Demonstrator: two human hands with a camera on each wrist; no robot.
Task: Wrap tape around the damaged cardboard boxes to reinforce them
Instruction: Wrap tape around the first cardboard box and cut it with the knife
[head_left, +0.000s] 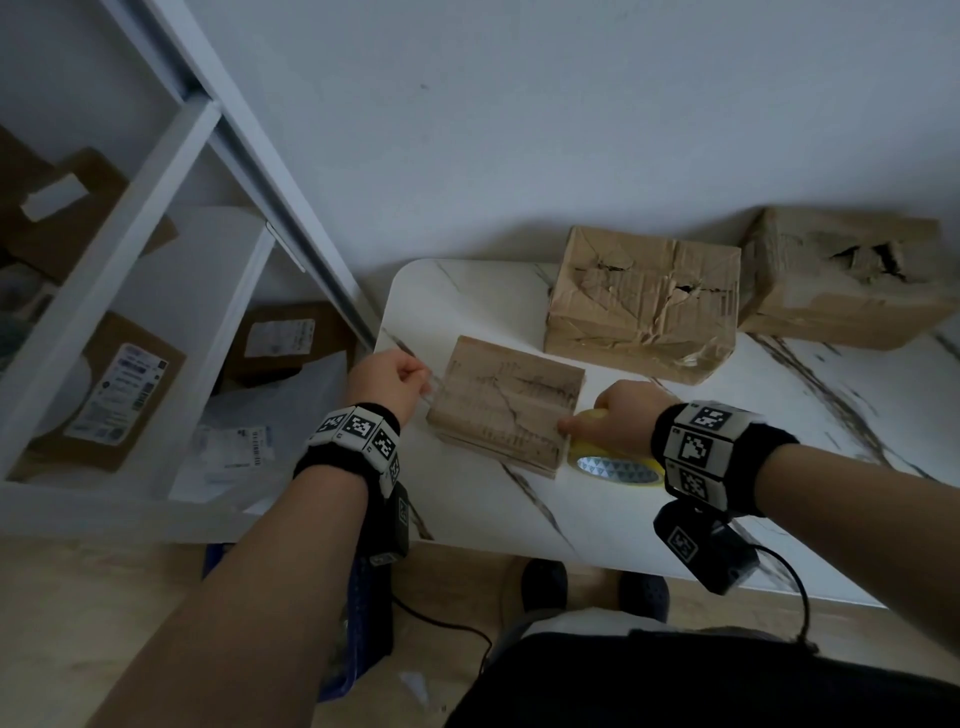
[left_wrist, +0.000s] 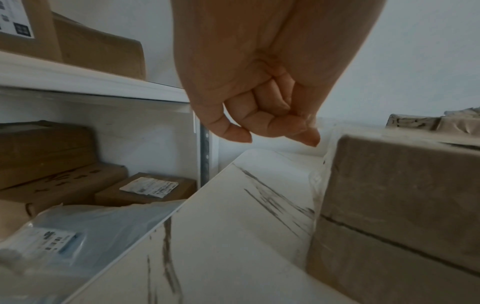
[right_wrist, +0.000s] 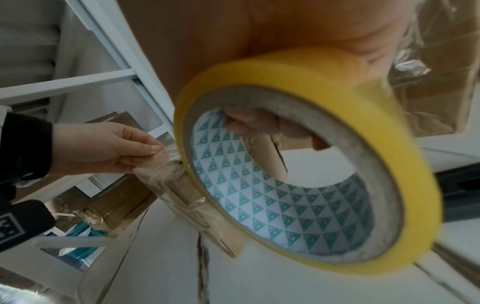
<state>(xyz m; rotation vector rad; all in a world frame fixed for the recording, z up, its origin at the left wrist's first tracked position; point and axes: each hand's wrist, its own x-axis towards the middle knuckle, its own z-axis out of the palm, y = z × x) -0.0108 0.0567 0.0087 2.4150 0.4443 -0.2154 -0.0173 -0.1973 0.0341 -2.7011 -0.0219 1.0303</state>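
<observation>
Near the desk's (head_left: 597, 525) front-left corner lies the small box (head_left: 506, 402). Left hand (head_left: 387, 382) pinches the barely visible clear tape end (head_left: 428, 387); right hand (head_left: 631, 415) grips the half-hidden tape roll (head_left: 618, 465).

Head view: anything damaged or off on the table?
Yes. The two larger brown cardboard boxes at the back, one and the other, have crushed, torn-open tops. The small flat cardboard box being taped shows a crack.
</observation>
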